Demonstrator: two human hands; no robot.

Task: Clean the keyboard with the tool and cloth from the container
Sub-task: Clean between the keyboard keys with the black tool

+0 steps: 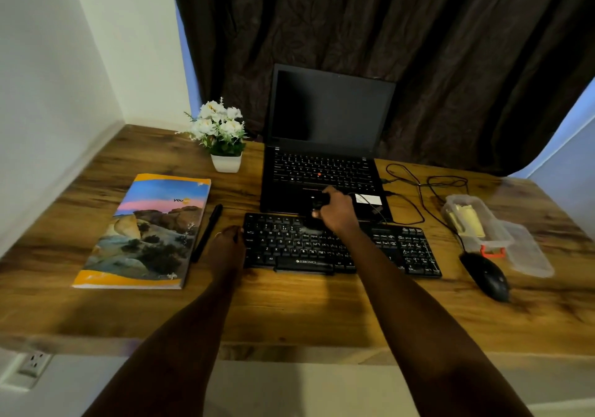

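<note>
A black keyboard (386, 249) lies across the middle of the wooden desk (289, 313). My right hand (336, 210) grips a dark cleaning tool (317, 205) above the keyboard's upper middle rows; the tool's lower end meets the keys there and looks blurred. My left hand (230, 239) holds the keyboard's left edge, fingers curled at its side. A clear plastic container (476, 223) stands open at the right with a yellow cloth (467, 221) inside. Its lid (528, 255) lies beside it.
An open black laptop (322, 146) sits right behind the keyboard. A black mouse (486, 276) and its looping cable (421, 197) lie to the right. On the left are a colourful notebook (148, 233), a black pen (207, 233) and a white flower pot (223, 136).
</note>
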